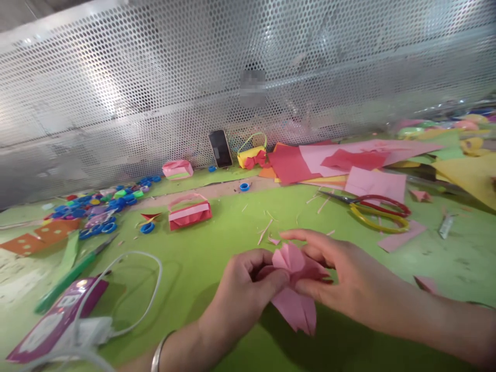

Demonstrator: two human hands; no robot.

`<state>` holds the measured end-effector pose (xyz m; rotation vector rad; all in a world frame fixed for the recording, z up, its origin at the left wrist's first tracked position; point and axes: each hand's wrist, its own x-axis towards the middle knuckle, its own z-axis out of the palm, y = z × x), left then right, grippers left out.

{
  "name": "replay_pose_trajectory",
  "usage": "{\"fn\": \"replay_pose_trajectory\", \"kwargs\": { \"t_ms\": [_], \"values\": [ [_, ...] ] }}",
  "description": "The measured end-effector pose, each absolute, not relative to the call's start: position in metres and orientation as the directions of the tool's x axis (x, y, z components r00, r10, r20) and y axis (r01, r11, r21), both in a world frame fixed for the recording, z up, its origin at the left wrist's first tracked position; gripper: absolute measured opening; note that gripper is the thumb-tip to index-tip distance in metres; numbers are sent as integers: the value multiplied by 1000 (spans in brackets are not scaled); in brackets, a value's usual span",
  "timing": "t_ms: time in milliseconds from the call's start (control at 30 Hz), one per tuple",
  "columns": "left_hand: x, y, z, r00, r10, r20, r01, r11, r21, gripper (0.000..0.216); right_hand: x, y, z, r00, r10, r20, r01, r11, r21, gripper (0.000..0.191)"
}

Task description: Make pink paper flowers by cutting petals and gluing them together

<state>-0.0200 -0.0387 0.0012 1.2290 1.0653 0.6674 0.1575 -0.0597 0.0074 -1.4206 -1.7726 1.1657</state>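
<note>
A pink folded-paper flower [296, 305] is held up over the green tabletop [186, 279], between both of my hands. My left hand [248, 281] pinches its left side, the thumb pressed across the paper near the middle. From the right, my right hand [337, 263] grips another petal between thumb and fingers, with the index finger stretched out above it. The petals stand apart, one pointing up and a longer one hanging toward me. Parts of the paper are hidden behind my fingers. Thin pink paper scraps [265, 231] lie just beyond my hands.
Scissors [380, 212] with red and yellow handles lie to the right, before a pile of coloured paper [294, 163]. Small paper bags [189, 214] and a phone [220, 149] stand farther back. At left are a green-handled knife [65, 281], a purple power strip [58, 320] and a white cable [158, 274].
</note>
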Motion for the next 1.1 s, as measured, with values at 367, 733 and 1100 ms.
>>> {"fn": "replay_pose_trajectory", "kwargs": {
  "t_ms": [367, 733, 1100],
  "values": [
    [-22, -37, 2, 370, 872, -321, 124, 296, 947, 26, 160, -53, 10, -326, 936, -130, 260, -44, -965, 6],
    [-22, -35, 1, 319, 907, -275, 83, 262, 961, 18, 163, -50, 2, -343, 918, -200, 392, -54, -918, 16],
    [-25, -33, -1, 345, 900, -266, 100, 246, 964, 30, 161, -53, 8, -319, 913, -254, 253, -176, -951, 17]
  ]
}}
